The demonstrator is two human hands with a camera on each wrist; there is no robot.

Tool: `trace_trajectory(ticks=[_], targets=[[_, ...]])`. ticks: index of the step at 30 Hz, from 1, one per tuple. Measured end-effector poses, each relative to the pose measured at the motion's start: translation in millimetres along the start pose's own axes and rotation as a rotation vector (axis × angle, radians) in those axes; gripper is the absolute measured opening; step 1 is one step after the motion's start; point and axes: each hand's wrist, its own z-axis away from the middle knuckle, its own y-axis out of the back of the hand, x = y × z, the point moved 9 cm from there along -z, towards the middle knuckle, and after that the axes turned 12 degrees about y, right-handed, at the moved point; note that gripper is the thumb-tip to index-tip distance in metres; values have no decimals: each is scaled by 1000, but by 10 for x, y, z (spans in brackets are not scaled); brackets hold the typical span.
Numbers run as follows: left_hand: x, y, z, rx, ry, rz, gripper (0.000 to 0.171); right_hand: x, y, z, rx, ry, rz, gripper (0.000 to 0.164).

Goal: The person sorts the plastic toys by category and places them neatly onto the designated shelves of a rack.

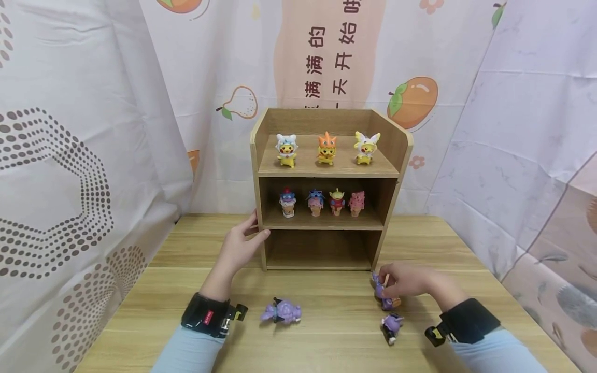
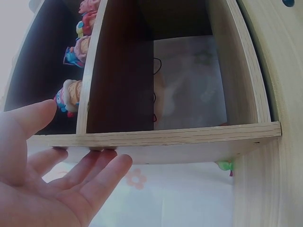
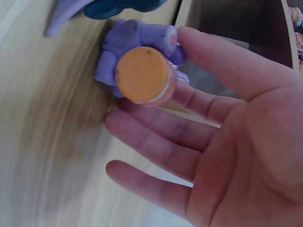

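My left hand holds the left side panel of a small wooden shelf; in the left wrist view its fingertips rest on the outer face and the thumb reaches round the front. At the shelf's lower right corner my right hand pinches a purple figurine between thumb and fingers. In the right wrist view that purple figurine shows a round orange end, and the other fingers stretch out below it. A second purple figurine lies just in front, and a third purple figurine lies on the left.
Three yellow figurines, one with an orange hood, stand on the top shelf level. Several ice-cream-cone figurines stand in a row on the middle level. The shelf stands on a wooden table with printed cloth hanging behind.
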Motion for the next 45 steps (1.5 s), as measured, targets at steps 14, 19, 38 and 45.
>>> trace_trajectory(ticks=[14,19,38,45], targets=[[1,2,-14,2,-3,17,68,122,-31,-45,13,-107,-49,34],[0,1,-11,3,-3,12,67,130,-40,-68,-2,-92,-40,32],[0,5,-1,9,-5,-4,66,131,-11,-125,68,-34,-61,50],[-12,11,-5,9,4,-7,67,52,78,-162,120,39,30,51]])
